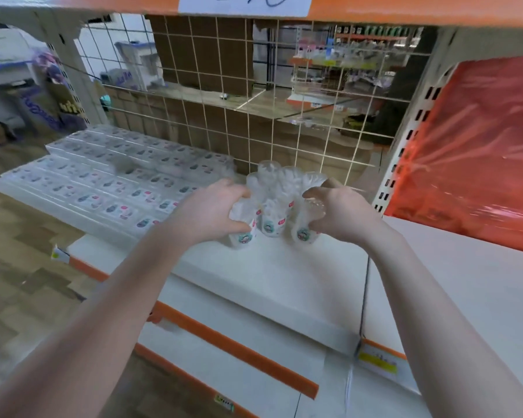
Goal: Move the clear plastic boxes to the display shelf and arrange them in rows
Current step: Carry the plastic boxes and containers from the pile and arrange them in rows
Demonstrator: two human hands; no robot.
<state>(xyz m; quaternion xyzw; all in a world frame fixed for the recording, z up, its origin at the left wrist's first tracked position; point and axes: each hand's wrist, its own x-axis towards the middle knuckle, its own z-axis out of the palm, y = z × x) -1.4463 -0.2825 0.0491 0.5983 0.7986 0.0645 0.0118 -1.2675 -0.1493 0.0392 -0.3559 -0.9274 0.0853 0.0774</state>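
Observation:
Both of my hands hold a cluster of clear plastic boxes (272, 206) with small round stickers, just above the white display shelf (284, 267). My left hand (212, 212) grips the left side of the cluster, fingers curled round the leftmost box. On the right side, my right hand (338, 212) curls its fingers round the rightmost box. To the left on the same shelf lie rows of flat clear boxes (109, 176) with stickers, stacked in two levels. The frame is blurred, so the bottoms of the held boxes may touch the shelf; I cannot tell.
A wire grid panel (254, 122) backs the shelf. An orange-edged shelf (405, 7) hangs overhead. A red plastic-wrapped bundle (471, 152) sits on the neighbouring shelf at right. Lower white shelves with orange strips (233, 345) step out below.

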